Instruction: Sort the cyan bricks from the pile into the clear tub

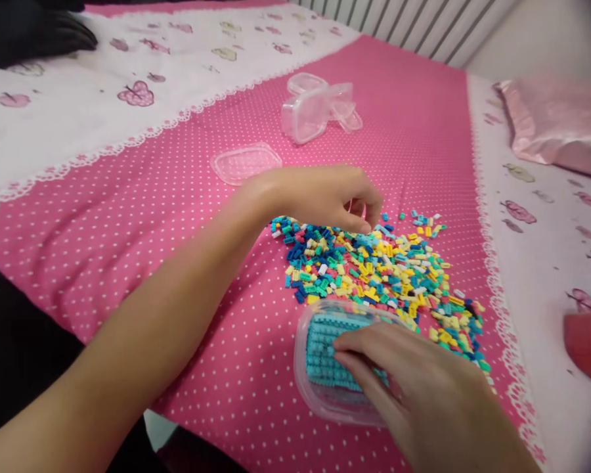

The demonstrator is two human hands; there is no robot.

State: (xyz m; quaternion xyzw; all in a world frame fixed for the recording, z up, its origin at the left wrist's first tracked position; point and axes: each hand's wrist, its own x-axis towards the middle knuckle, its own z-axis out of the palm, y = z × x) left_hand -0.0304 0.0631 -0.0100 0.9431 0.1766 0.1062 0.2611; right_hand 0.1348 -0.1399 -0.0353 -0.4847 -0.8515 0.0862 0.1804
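Note:
A spread of small coloured building bricks lies on the pink dotted bedsheet. Just over its far edge is my left hand, its thumb and fingertips curled together in a pinch. What those fingers hold, if anything, cannot be made out. Nearer to me stands a clear plastic container with turquoise bricks set in tight rows. My right hand reaches over it from the right, thumb and forefinger closed on a small turquoise brick at the rows. The hand covers the container's right part.
Behind my left forearm lies a clear lid. Farther back, several clear containers and lids are heaped together. A shiny pink cushion and a red object are on the right. Something black rests at the top left.

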